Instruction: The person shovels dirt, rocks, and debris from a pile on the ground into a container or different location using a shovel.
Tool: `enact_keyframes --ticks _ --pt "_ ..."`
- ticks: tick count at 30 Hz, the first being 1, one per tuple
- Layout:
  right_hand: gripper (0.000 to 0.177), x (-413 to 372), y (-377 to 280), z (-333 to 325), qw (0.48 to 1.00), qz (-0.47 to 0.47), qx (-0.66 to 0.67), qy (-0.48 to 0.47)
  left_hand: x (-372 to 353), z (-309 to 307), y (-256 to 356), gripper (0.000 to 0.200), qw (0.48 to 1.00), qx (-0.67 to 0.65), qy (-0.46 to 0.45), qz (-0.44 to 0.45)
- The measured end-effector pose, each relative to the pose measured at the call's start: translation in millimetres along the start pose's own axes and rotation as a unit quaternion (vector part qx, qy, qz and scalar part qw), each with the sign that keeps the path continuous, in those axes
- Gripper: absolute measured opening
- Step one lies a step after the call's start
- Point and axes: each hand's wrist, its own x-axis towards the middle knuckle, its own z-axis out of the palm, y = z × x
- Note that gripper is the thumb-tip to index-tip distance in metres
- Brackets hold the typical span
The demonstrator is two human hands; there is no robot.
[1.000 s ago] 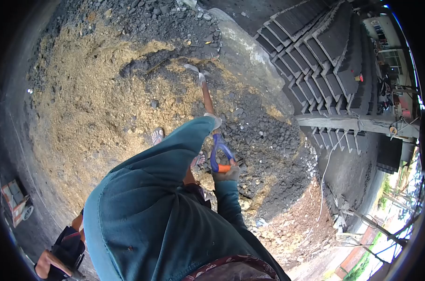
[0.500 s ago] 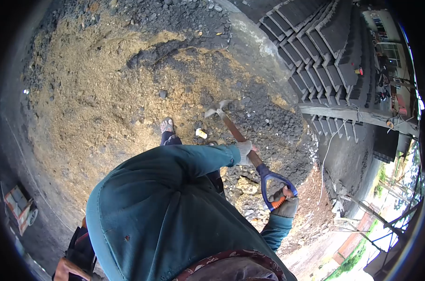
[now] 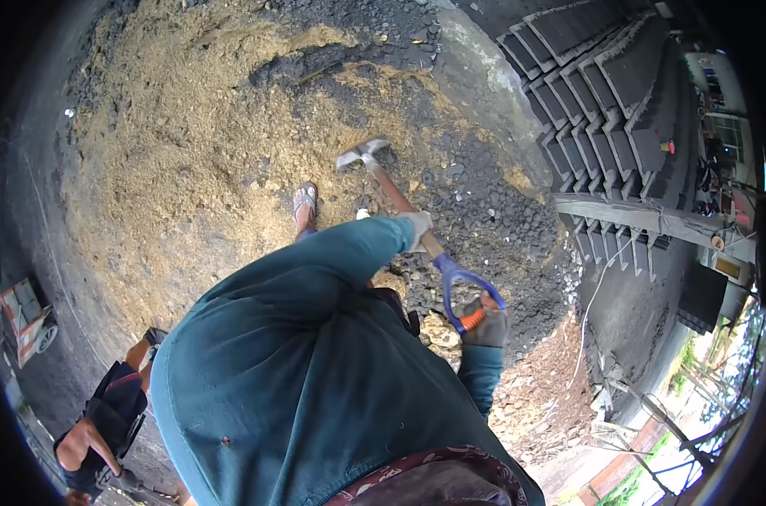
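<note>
My left hand (image 3: 418,230), in a pale grey glove, is wrapped round the wooden shaft of a shovel (image 3: 390,187), just above its blue handle. At the far end of the shaft, the metal blade (image 3: 362,154) is over the yellow-brown and dark loose material. My right hand (image 3: 488,319), in a dark glove with some fingers bare, is closed on the orange grip inside the blue D-shaped handle (image 3: 450,278). A sandaled foot (image 3: 304,201) stands on the yellow-brown material left of the shaft.
Stacked dark grey angled tiles (image 3: 598,93) rest beside a horizontal beam (image 3: 644,217) at the upper right. Another person (image 3: 113,405) is at the lower left, near a wheeled cart (image 3: 27,320). Broken reddish rubble (image 3: 547,388) lies at the right.
The shovel blade has moved left and up in the view. Both hands, still on the shovel, have shifted left and up. More of the other person shows at lower left.
</note>
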Motion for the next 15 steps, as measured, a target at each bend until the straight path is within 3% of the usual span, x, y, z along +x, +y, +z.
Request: enact_keyframes --ticks 1,2,4,7,11,12,13,15 --pt "0.01 -8 -19 -13 0.999 -0.023 -0.031 0.012 -10 35 -21 0.034 0.999 -0.026 -0.038 -0.001" --pt "0.007 -21 -35 -18 0.993 -0.087 -0.084 0.008 -23 63 -25 0.033 0.994 -0.028 -0.07 -0.075" --pt "0.007 -37 -65 -26 0.988 -0.131 -0.072 0.041 -42 112 -41 0.031 0.99 -0.034 -0.111 -0.08" --pt "0.012 -34 -88 -58 0.979 -0.181 -0.069 0.059 -50 143 -68 0.029 0.979 -0.05 -0.199 -0.01" --pt "0.014 -20 -79 -85 0.979 -0.188 -0.059 0.056 -63 141 -57 0.03 0.993 -0.059 -0.095 0.035" --pt "0.015 -10 -68 -93 0.99 -0.139 -0.021 0.018 -83 131 -41 0.03 0.996 -0.044 -0.041 0.067" --pt "0.014 10 -47 -99 0.992 -0.122 0.01 0.015 -64 111 -32 0.035 0.995 -0.026 -0.051 0.087" --pt "0.012 53 1 -82 0.994 -0.079 0.081 -0.007 -45 86 -6 0.033 0.986 0.07 0.066 0.133"
